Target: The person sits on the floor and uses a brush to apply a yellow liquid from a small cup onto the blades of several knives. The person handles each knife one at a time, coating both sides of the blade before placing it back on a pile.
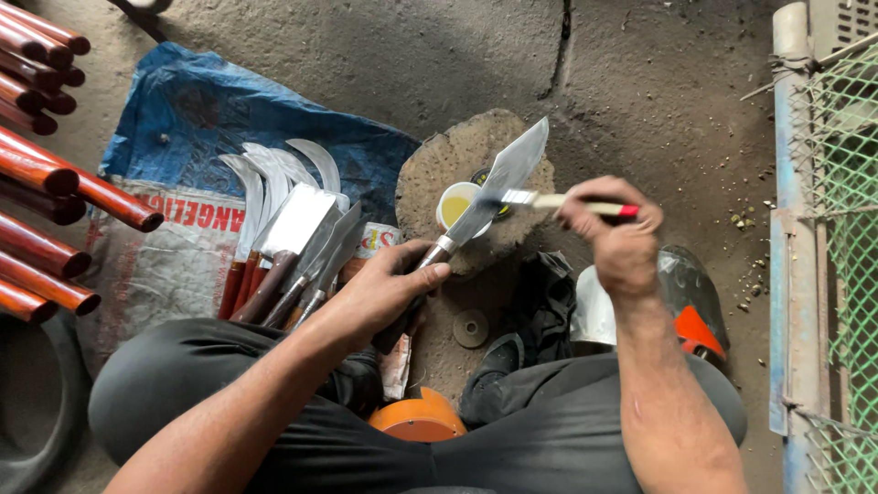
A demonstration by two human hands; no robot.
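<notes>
Left hand [389,293]: closed around the dark handle of a broad-bladed knife [498,183], which is held slanting upward to the right, its steel blade raised over a rough stone block [439,160]. Right hand [617,233]: closed on a small brush [558,202] with a pale handle and red end, held level, its bristles laid against the flat of the knife blade. Small round cup [455,203] of yellowish liquid: set on the stone block, just under the blade and partly hidden by it. Finished blades [288,229]: curved sickles and flat cleavers with reddish-brown wooden handles, laid together on a blue and white woven sack [183,119] to the left of the block. Red-brown wooden poles [55,174]: stacked at the left edge, ends pointing inward. Orange round object [416,419]: seen between the knees, partly hidden. Blue metal post with green mesh [846,238]: standing along the right edge. Ground: bare grey concrete.
</notes>
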